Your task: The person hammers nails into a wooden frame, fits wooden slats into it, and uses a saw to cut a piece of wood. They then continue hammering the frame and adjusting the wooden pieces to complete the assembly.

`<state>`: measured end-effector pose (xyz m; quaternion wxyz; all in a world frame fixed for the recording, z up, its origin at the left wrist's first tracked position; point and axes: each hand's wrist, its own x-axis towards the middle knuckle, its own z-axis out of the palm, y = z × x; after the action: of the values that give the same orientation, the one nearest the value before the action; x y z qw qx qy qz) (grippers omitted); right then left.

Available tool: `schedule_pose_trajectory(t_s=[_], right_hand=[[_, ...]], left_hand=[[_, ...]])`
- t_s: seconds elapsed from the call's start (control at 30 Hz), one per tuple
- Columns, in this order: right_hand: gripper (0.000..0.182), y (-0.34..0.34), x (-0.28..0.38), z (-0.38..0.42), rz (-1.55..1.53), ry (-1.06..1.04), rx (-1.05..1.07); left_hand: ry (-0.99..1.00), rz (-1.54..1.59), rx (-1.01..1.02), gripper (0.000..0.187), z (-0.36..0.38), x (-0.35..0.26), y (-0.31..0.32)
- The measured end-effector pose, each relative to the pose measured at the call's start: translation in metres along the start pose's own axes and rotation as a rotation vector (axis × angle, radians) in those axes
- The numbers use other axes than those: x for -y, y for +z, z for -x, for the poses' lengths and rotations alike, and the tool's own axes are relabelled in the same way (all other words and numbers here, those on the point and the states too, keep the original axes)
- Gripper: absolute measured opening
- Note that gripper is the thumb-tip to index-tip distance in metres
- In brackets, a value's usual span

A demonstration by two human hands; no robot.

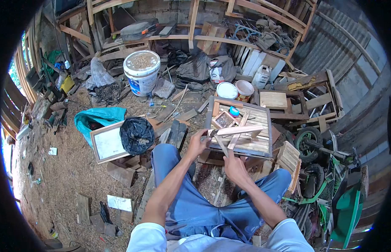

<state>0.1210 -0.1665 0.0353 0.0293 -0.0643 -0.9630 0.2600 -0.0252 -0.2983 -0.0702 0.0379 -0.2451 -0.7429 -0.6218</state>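
Forearms stretched forward, a seated person's left hand [197, 143] grips one end of a pale, angled wooden piece [239, 129] over a slatted wooden table [261, 143]; the right hand [235, 166], lower, clasps a thin, straight strip [221, 145].

The strip [241, 130] is smooth-looking matt wood, the table [259, 145] matt slatted wood. The big bucket [138, 80] looks smooth plastic; the black bag [134, 131], glossy, crinkled plastic; the trousers [189, 193], matt cloth.
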Motion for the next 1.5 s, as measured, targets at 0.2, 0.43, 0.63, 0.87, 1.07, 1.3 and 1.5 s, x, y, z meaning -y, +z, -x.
schedule_pose_trajectory(t_s=[0.2, 0.43, 0.63, 0.87, 1.07, 1.3, 1.5], right_hand=[[0.023, -0.027, 0.03, -0.002, -0.161, -0.004, -0.142], [0.02, -0.015, 0.019, -0.011, -0.022, 0.071, 0.037], [0.021, -0.032, 0.041, -0.007, -0.204, 0.037, -0.2], [0.023, -0.021, 0.014, -0.017, -0.037, 0.102, 0.045], [0.026, 0.003, -0.01, -0.017, 0.044, 0.067, 0.01], [0.027, -0.048, -0.031, -0.021, -0.129, 0.231, -0.152], [0.025, -0.07, -0.137, -0.04, -0.199, 0.285, -0.626]], left_hand=[[0.042, -0.019, 0.01, 0.037, -0.002, -0.003, -0.002], [0.016, -0.04, 0.01, 0.037, -0.009, -0.009, -0.003], [0.034, -0.026, -0.015, 0.037, -0.01, 0.001, 0.001], [0.088, -0.088, 0.013, 0.037, -0.011, -0.005, 0.001], [0.1, -0.12, 0.018, 0.038, -0.013, -0.001, 0.004], [0.083, -0.098, -0.003, 0.038, -0.013, -0.004, 0.008], [-0.066, -0.026, -0.138, 0.041, -0.025, 0.0, 0.01]])
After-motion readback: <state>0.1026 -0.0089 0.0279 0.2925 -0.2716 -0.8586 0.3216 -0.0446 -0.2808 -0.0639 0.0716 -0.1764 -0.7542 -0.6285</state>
